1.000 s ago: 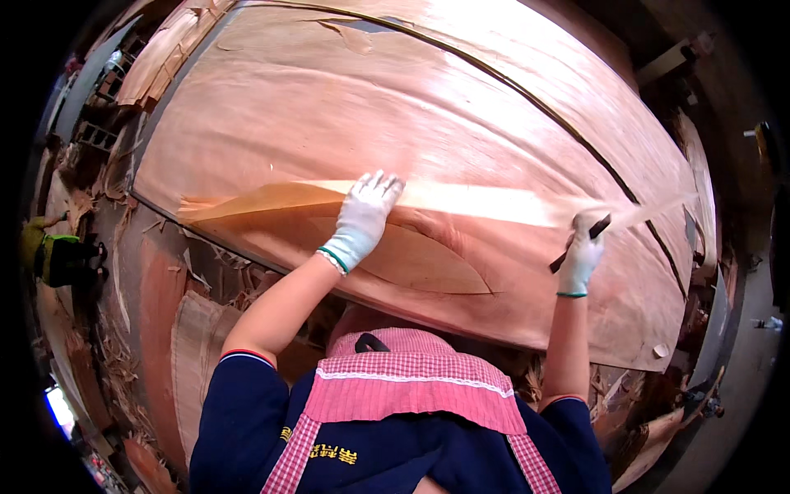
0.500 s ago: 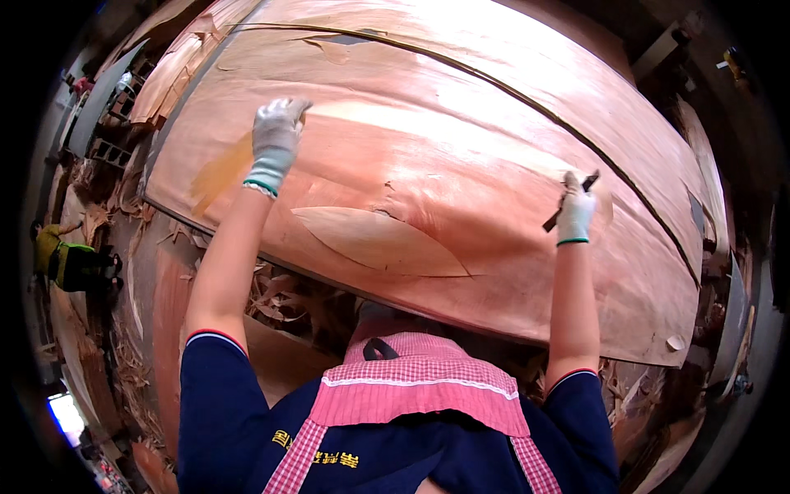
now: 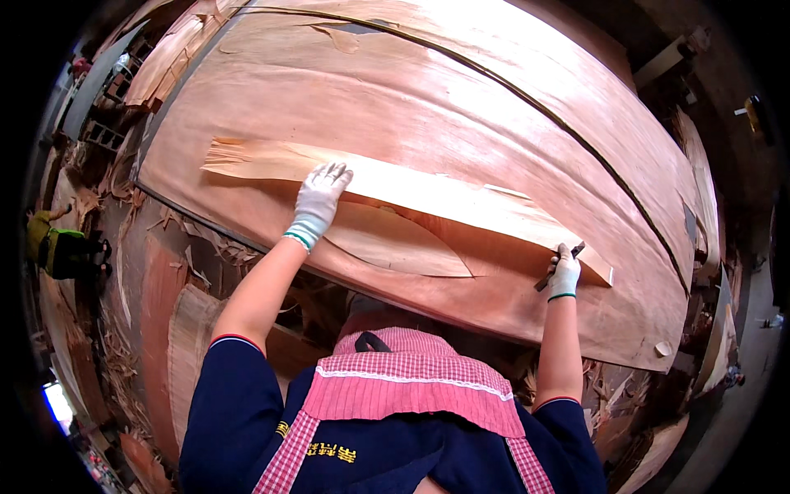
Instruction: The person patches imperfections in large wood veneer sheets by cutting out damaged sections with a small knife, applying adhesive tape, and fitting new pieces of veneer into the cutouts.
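A long, pale wood veneer strip (image 3: pixel 428 193) lies slantwise over a broad reddish veneer sheet (image 3: pixel 461 107); a shadow shows beneath its near edge. My left hand (image 3: pixel 322 198), in a white glove with a green-edged cuff, has its fingers over the strip's near edge left of the middle. The thumb is hidden. Near the strip's right end, my gloved right hand (image 3: pixel 564 272) is closed around a dark, narrow, flat tool (image 3: pixel 578 249), which sticks out on both sides of the fist. That hand also touches the strip's edge. A pale, leaf-shaped veneer area (image 3: pixel 391 243) shows below the strip.
A dark curved line (image 3: pixel 527 97) crosses the sheet's far part. Veneer scraps (image 3: pixel 123 329) litter the floor at left, and more lie under the sheet's near edge. Another person (image 3: pixel 62 243) is at the far left. A small pale chip (image 3: pixel 662 349) sits at the sheet's right corner.
The veneer strip, a blur beside my left hand before, now lies spread across the sheet. My left hand has moved right and toward me; my right hand, still holding the dark tool, has come slightly nearer.
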Action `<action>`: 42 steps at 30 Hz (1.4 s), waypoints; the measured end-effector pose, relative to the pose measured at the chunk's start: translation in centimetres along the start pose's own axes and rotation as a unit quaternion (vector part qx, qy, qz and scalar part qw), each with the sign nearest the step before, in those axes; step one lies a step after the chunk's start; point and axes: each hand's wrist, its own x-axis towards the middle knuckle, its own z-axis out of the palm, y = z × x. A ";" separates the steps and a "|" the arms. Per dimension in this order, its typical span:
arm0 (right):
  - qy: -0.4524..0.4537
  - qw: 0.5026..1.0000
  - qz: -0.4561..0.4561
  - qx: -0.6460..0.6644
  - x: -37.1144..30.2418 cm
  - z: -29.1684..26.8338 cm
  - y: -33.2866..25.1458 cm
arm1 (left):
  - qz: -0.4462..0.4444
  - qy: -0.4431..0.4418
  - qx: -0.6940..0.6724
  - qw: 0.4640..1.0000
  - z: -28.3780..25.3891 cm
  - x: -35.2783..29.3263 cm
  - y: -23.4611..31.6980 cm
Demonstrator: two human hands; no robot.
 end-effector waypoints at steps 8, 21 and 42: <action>-0.011 0.999 0.050 -0.006 -3.3 0.1 1.3 | 0.005 -0.064 0.035 0.997 0.7 -2.3 -2.3; -0.394 0.748 -0.353 -0.402 -12.3 18.3 0.2 | -0.214 -0.013 -0.008 0.977 -0.2 2.3 1.2; -0.416 0.488 -0.414 -0.647 -20.8 32.1 4.0 | -0.308 0.061 -0.020 0.949 3.9 -1.0 -4.4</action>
